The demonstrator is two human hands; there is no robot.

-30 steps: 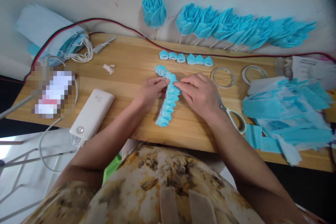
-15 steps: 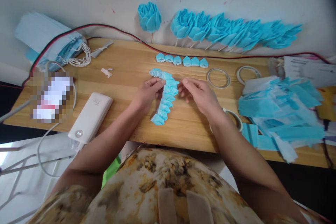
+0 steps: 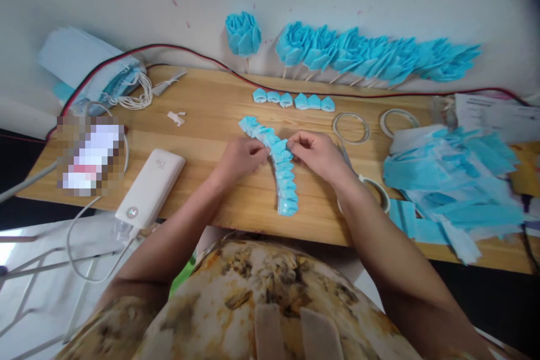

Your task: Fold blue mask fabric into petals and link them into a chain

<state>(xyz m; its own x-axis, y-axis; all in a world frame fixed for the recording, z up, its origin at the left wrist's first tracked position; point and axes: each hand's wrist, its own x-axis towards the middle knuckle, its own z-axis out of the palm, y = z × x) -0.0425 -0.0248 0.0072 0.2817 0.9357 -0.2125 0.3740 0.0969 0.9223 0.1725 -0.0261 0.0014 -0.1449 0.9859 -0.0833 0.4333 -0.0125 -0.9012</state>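
A curved strip of folded blue petals [image 3: 286, 177] is held above the wooden table [image 3: 211, 118], one end toward the back left and the other hanging toward me. My left hand [image 3: 244, 160] pinches its inner edge near the middle. On the opposite side, my right hand [image 3: 312, 152] is closed with thumb and forefinger on the petal tips. Behind the strip lies a row of small folded blue petals [image 3: 301, 101]. Finished blue fabric flowers [image 3: 354, 50] on thin sticks lean against the wall, and a single blue flower [image 3: 243, 34] stands apart from them.
Tape rolls [image 3: 351, 127] and a pile of blue fabric pieces [image 3: 447, 174] lie on the right. To the left are a white power bank [image 3: 151, 188], a blurred phone [image 3: 93, 152], a white scrap [image 3: 176, 118] and a stack of masks [image 3: 93, 64]. A red-black cable [image 3: 202, 55] crosses behind.
The petal strip has turned and shifted right, its near end swinging to the right. My right hand has come in from beside the strip to grip its petal tips.
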